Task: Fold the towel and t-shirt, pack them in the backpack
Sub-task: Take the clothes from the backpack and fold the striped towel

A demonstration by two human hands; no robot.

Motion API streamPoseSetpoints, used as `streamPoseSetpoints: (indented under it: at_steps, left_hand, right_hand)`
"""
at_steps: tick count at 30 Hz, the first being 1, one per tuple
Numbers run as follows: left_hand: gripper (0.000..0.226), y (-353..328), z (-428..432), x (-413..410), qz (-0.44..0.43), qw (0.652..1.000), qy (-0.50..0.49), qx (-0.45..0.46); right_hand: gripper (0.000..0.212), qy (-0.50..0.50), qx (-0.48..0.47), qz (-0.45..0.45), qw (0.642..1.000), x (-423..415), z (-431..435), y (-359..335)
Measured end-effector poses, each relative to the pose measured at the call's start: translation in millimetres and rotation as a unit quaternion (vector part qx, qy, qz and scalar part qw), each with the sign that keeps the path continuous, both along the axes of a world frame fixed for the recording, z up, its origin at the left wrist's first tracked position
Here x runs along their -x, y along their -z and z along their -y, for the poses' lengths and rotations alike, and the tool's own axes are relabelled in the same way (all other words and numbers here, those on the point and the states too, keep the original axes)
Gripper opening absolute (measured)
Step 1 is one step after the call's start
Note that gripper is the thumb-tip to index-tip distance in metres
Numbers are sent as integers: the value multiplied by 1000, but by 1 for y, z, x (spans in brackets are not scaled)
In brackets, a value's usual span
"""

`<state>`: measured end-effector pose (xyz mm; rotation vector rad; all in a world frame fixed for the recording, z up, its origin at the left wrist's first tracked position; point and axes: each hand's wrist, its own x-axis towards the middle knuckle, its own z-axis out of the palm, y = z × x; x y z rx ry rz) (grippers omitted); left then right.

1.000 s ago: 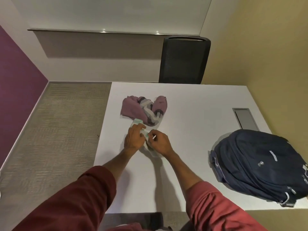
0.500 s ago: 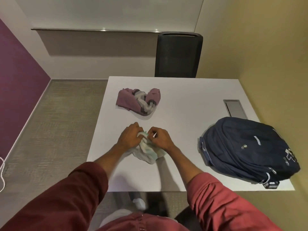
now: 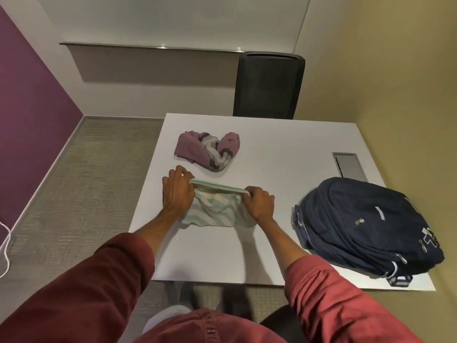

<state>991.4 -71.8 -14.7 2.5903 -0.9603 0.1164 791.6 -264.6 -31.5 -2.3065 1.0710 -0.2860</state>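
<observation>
A white towel with pale green stripes (image 3: 214,213) lies on the white table (image 3: 284,157), its far edge stretched taut between my hands. My left hand (image 3: 176,193) pinches the left end of that edge. At the right end, my right hand (image 3: 259,203) grips it with curled fingers. A crumpled mauve t-shirt with a grey and white pattern (image 3: 207,151) sits just beyond the towel. The dark blue backpack (image 3: 366,226) lies on its side at the table's right, zipped as far as I can see.
A black chair (image 3: 268,85) stands at the table's far side. A grey cable hatch (image 3: 350,165) is set into the table top at the right. A yellow wall runs along the right, carpet floor lies to the left, with a white cord (image 3: 6,246).
The bunched towel was drawn nearer to me, away from the t-shirt. My hands then moved apart, spreading its far edge into a taut line.
</observation>
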Motion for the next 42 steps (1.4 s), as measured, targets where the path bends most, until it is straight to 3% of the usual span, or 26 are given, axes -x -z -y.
streamPoseSetpoints:
  at_steps: [3, 7, 10, 14, 16, 18, 21, 23, 29, 34, 42]
  left_hand:
    - [24, -3, 5, -5, -35, 999, 9, -7]
    - [23, -9, 8, -5, -92, 994, 31, 47]
    - [21, -7, 5, -12, -38, 997, 66, 35]
    - [25, 0, 1, -32, -12, 994, 104, -19]
    - [26, 6, 2, -37, -12, 995, 74, -72]
    - [21, 8, 1, -41, -57, 992, -17, -115]
    - [16, 11, -5, -50, -172, 973, -114, -107]
    - [11, 13, -6, -57, -181, 972, -118, -90]
    - [5, 6, 0, -85, -150, 979, -132, -44]
    - [14, -18, 11, -106, -115, 985, -125, 11]
    - [20, -70, 21, -119, -11, 991, -109, 81]
  right_hand:
    - [22, 12, 33, 42, 999, -12, 8, -19]
    - [17, 39, 30, 101, 994, -32, 23, -39]
    - [4, 67, 43, 136, 988, -45, 34, -50]
    - [11, 73, 67, 143, 985, -59, 47, -63]
    - [13, 82, 63, 153, 983, -65, 50, -64]
    - [18, 92, 63, 157, 981, -68, 53, -63]
    - [20, 97, 74, 136, 983, -67, 57, -58]
    - [22, 110, 87, 112, 984, -65, 59, -55]
    - [19, 147, 117, 39, 981, -66, 68, -46]
    - [12, 165, 138, -3, 977, -75, 87, -60]
    - [19, 206, 117, 92, 967, -97, 97, -98]
